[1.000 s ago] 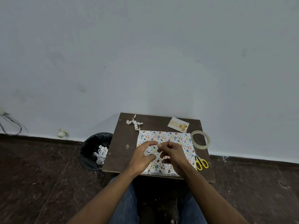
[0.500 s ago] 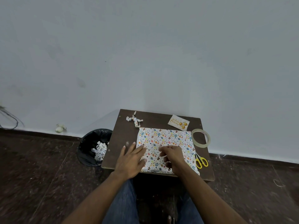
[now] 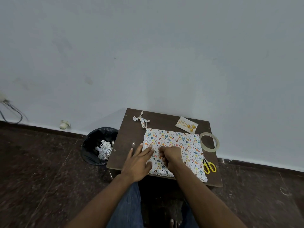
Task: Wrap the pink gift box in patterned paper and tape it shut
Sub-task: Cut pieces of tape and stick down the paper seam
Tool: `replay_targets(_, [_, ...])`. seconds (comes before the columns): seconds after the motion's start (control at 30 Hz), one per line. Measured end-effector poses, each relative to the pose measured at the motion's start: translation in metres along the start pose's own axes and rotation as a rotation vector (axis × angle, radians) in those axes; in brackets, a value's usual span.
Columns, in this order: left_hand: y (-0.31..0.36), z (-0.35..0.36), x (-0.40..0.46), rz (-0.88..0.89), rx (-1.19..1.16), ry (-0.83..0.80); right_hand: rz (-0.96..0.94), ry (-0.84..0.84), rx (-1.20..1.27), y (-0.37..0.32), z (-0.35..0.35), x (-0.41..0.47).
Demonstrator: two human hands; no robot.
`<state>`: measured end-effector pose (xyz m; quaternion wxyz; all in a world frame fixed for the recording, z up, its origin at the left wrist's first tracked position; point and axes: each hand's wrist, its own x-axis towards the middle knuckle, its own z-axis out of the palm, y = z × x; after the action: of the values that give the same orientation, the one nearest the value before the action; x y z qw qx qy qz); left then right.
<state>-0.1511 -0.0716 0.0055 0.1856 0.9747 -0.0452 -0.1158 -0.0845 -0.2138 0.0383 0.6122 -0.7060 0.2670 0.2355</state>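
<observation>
The gift box lies flat on the small dark table [image 3: 130, 134], covered all over by white paper with coloured prints [image 3: 179, 142]; no pink shows. My left hand [image 3: 139, 162] rests flat with straight fingers on the package's left edge. My right hand [image 3: 171, 155] sits on top of the package near its middle, fingers curled under with the knuckles toward the left hand. Whatever lies beneath those fingers is hidden. A roll of clear tape [image 3: 217, 143] lies at the table's right edge.
Yellow-handled scissors [image 3: 209, 166] lie right of the package near the front. A birthday card [image 3: 186, 125] and a crumpled paper scrap [image 3: 141, 120] sit at the back. A black bin [image 3: 92, 145] with paper offcuts stands on the floor to the left.
Both hands were raised close together over the package a second ago. The left hand has come down flat on the left edge, and the right hand has dropped onto the paper.
</observation>
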Motion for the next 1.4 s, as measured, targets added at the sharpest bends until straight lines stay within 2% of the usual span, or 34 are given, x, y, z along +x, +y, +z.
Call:
replay_targets(0.27, [0.005,0.001,0.0,-0.03,-0.016,0.016,0.039,0.055,-0.041,-0.005,0.006,0.005])
replay_targets(0.83, [0.008,-0.005,0.002,-0.021,0.037,0.008,-0.008,0.132,-0.155,-0.001,0.016,0.015])
replay_targets(1.4, [0.014,-0.01,0.001,-0.036,0.078,0.004,-0.013,0.026,-0.372,-0.003,0.005,0.022])
